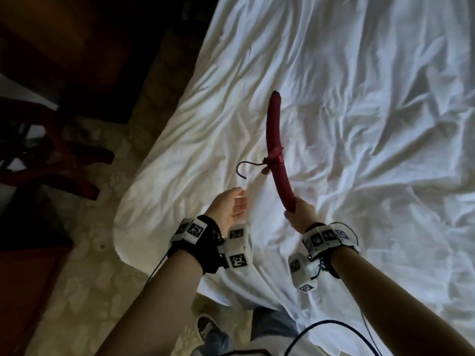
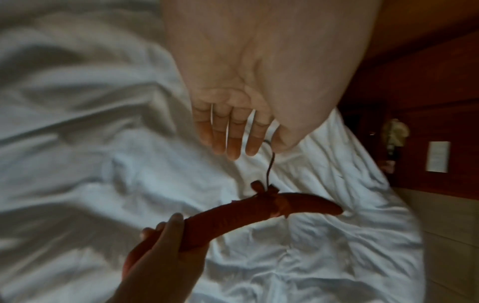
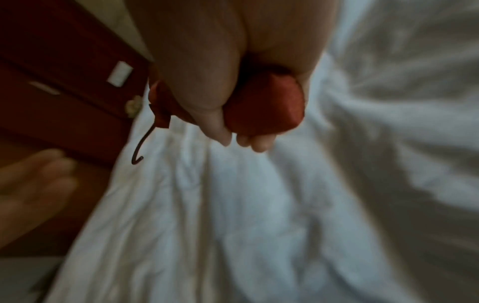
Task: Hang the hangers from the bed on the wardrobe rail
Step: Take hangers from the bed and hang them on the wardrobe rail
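Observation:
A dark red padded hanger (image 1: 275, 140) with a ribbon bow and a thin metal hook (image 1: 246, 167) is lifted over the white bed sheet (image 1: 359, 98). My right hand (image 1: 299, 214) grips its near end; the right wrist view shows that end of the hanger (image 3: 267, 106) enclosed by curled fingers (image 3: 256, 142). My left hand (image 1: 232, 205) is open, palm up, just below and short of the hook. In the left wrist view its straight fingers (image 2: 233, 135) reach towards the hook (image 2: 270, 162), with the hanger (image 2: 259, 215) beyond. No wardrobe rail is in view.
The bed's left edge (image 1: 154, 150) borders a patterned pale carpet (image 1: 90, 278). Dark red wooden furniture (image 1: 51, 155) stands at the left. A dark wooden wall panel with a white switch plate (image 2: 438, 156) lies beyond the bed. A black cable (image 1: 334, 327) hangs below my right arm.

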{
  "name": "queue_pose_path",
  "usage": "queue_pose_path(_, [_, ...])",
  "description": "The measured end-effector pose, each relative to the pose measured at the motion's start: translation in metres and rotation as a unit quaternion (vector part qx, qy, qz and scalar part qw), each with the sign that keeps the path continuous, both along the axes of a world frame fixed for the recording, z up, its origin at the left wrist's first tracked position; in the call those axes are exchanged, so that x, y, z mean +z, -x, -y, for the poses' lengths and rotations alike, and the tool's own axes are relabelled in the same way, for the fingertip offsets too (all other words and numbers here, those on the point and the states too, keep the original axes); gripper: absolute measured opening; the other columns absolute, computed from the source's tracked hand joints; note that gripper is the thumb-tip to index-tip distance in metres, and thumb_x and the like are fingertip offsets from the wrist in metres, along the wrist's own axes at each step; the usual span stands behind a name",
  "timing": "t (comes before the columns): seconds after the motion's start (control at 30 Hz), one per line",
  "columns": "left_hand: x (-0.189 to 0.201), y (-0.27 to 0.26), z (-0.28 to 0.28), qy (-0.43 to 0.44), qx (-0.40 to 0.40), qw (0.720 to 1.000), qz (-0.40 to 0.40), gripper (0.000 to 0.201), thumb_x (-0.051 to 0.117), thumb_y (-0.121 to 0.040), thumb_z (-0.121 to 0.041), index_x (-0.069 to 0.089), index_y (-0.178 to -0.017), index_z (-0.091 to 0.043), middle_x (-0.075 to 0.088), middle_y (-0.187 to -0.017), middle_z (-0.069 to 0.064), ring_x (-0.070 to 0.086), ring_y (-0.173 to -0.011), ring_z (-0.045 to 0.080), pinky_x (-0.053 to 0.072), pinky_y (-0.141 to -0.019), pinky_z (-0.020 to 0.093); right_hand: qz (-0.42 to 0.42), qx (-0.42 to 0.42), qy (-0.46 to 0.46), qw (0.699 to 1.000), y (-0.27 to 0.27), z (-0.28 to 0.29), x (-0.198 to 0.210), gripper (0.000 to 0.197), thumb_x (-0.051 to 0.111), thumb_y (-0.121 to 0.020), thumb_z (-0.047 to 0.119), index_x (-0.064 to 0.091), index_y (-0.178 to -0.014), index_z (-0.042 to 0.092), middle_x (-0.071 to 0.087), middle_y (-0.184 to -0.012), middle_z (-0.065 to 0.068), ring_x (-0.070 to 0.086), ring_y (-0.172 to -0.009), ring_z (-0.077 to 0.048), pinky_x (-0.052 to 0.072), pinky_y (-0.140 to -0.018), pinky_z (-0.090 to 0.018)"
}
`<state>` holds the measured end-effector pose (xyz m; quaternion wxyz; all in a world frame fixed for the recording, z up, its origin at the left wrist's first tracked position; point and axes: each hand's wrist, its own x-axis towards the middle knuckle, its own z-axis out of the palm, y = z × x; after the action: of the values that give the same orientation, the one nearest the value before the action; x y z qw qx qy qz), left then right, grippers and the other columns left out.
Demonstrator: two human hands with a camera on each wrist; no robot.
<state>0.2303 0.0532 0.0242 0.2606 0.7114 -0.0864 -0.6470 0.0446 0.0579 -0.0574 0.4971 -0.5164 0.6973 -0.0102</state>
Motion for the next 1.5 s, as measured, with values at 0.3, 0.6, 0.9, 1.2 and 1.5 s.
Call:
queue_pose_path(0.3, [0.091,-0.126,-0.058,0.206,0.028,0.977,0.043,0.020,0.054,-0.094,-0.029,0.058,-0.113,-0.021,0.062,-0.104,0.001,0.057,-0.099,0.016,0.042,-0.086,0.029,0.100,0.159,0.185,0.965,-0.191,-0.057,0.128,0.029,0.053,-0.094,0.016,0.045,-0.118,0.000,0.065,-0.101,-0.019,0.063,-0.087,-0.035,0.043,-0.065,-0.031])
queue_pose_path(0.6, [0.199,-0.359,-0.255,0.286,0.147,0.928,0.186,0.002,0.061,-0.091,-0.009,0.060,-0.091,-0.010,0.065,-0.088,0.010,0.060,-0.077,0.019,0.053,-0.071,0.023,0.209,0.436,0.225,0.846,-0.424,-0.208,0.193,0.058,0.052,-0.085,0.044,0.041,-0.129,0.007,0.055,-0.119,-0.014,0.057,-0.099,-0.026,0.049,-0.085,-0.042])
queue_pose_path(0.9, [0.264,-0.533,-0.466,0.182,0.083,0.888,0.414,0.020,0.059,-0.074,0.004,0.058,-0.091,-0.005,0.055,-0.068,0.002,0.054,-0.064,0.018,0.041,-0.052,0.023,0.443,0.336,0.054,0.830,-0.598,-0.241,0.305,0.038,0.045,-0.094,-0.006,0.046,-0.130,0.008,0.059,-0.092,-0.018,0.066,-0.062,-0.018,0.055,-0.069,-0.035])
queue_pose_path(1.2, [0.270,-0.655,-0.584,0.033,0.112,0.862,0.493,0.012,0.048,-0.086,-0.005,0.056,-0.082,-0.012,0.060,-0.076,0.005,0.058,-0.079,0.026,0.048,-0.073,0.036,0.421,0.502,-0.240,0.716,-0.769,-0.325,0.365,0.063,0.060,-0.064,0.064,0.072,-0.094,0.009,0.070,-0.081,-0.021,0.067,-0.057,-0.032,0.056,-0.047,-0.033])
queue_pose_path(1.5, [0.278,-0.806,-0.686,-0.119,0.276,0.735,0.608,0.034,0.054,-0.084,-0.026,0.058,-0.116,-0.014,0.055,-0.116,0.014,0.052,-0.109,0.036,0.046,-0.091,0.044,0.287,0.743,-0.172,0.580,-0.930,-0.448,0.382,0.028,0.062,-0.088,0.005,0.052,-0.114,0.009,0.063,-0.071,-0.009,0.050,-0.043,-0.015,0.041,-0.038,-0.021])
